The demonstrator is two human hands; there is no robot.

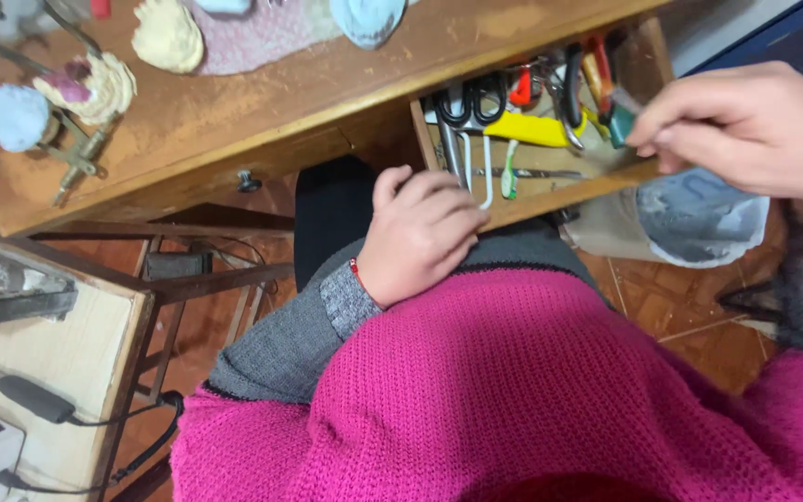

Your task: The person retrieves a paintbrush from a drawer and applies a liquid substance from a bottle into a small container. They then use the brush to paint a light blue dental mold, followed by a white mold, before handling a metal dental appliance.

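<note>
Head view, left hand [417, 237] curled on open drawer [550, 193] front, right hand [745, 125] pinched over tools, scissors [472, 107] inside.

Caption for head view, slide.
Left hand rests on open wooden drawer front; right hand reaches over tools inside.

Your left hand [417, 237]: curled loosely, knuckles up, fingertips [465, 219] bent over an edge in front of you, wrist low against your torso, grey cuff over pink sleeve. Your right hand [745, 125]: reaching forward and inward from the right, fingers bunched, thumb and forefinger tips pinched together. Can't tell what's in that grip. Right forearm exits frame at the right.
</note>
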